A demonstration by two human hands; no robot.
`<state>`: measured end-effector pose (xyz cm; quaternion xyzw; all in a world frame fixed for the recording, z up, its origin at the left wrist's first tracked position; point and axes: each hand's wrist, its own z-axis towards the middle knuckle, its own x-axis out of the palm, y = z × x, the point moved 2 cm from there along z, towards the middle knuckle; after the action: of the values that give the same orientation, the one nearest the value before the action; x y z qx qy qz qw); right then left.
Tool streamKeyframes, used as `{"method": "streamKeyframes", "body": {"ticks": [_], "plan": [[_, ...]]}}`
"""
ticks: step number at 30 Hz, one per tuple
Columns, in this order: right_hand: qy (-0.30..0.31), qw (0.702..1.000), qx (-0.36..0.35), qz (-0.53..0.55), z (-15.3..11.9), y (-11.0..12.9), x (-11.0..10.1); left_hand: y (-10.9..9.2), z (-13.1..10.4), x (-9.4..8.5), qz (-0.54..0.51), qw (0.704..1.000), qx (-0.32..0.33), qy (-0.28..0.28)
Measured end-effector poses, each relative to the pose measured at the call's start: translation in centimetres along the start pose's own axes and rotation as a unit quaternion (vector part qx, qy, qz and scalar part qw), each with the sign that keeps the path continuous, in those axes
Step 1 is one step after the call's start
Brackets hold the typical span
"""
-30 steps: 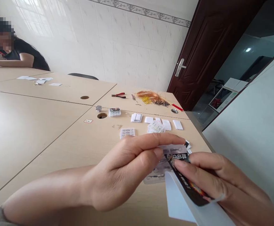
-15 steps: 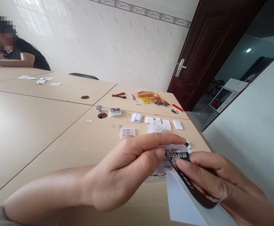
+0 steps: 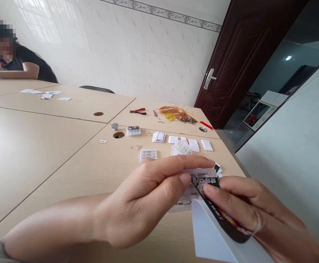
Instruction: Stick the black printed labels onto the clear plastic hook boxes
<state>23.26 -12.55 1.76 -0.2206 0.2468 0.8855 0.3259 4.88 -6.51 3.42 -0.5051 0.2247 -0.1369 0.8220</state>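
My left hand (image 3: 143, 197) is closed around the edge of a clear plastic box (image 3: 186, 204), its thumb near the box's top end. Small metal pieces show through the box, partly hidden by my fingers. My right hand (image 3: 260, 212) pinches a black printed label (image 3: 222, 218) with white characters. One end of the label lies against the box, close to my left thumb, and its other end curves toward me. A white backing sheet (image 3: 207, 233) hangs bent below the label, also at my right hand.
Another clear box (image 3: 148, 155) with metal pieces lies beyond my hands. Farther off are a labelled box (image 3: 133, 130), stacked white cards (image 3: 158, 137), clear plastic pieces (image 3: 181, 148), pliers (image 3: 138, 111) and copper-coloured wires (image 3: 176, 110). A person (image 3: 25, 62) leans on the table at far left.
Both hands, the box and the label keep nearly the same pose. The right hand and label have shifted very slightly left, along with a small shift of the whole view.
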Motion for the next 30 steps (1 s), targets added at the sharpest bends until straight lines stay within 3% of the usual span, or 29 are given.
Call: {"method": "streamKeyframes", "body": {"ticks": [8,13,17,22,26,30], "plan": [[-0.05,0.998,0.022,-0.004,-0.2,0.5,0.2,-0.2,-0.1,0.2,-0.027,0.999,0.006,-0.017],[0.086,0.996,-0.021,-0.008,-0.1,0.5,-0.8,-0.2,-0.3,0.2,-0.008,1.0,0.004,-0.005],[0.04,0.999,0.005,-0.022,-0.1,0.2,-1.3,-0.1,-0.3,0.1,0.003,1.0,-0.004,0.01],[0.117,0.99,-0.06,-0.056,0.1,0.1,-1.9,-0.1,-0.1,0.0,0.007,1.0,-0.004,0.011],[0.079,0.994,-0.041,-0.069,0.0,0.3,-1.8,-0.3,-0.1,0.1,0.015,1.0,0.008,0.007],[0.002,0.997,-0.011,-0.071,0.3,0.8,-0.4,-0.5,-0.1,0.0,0.026,0.999,0.02,0.011]]}}
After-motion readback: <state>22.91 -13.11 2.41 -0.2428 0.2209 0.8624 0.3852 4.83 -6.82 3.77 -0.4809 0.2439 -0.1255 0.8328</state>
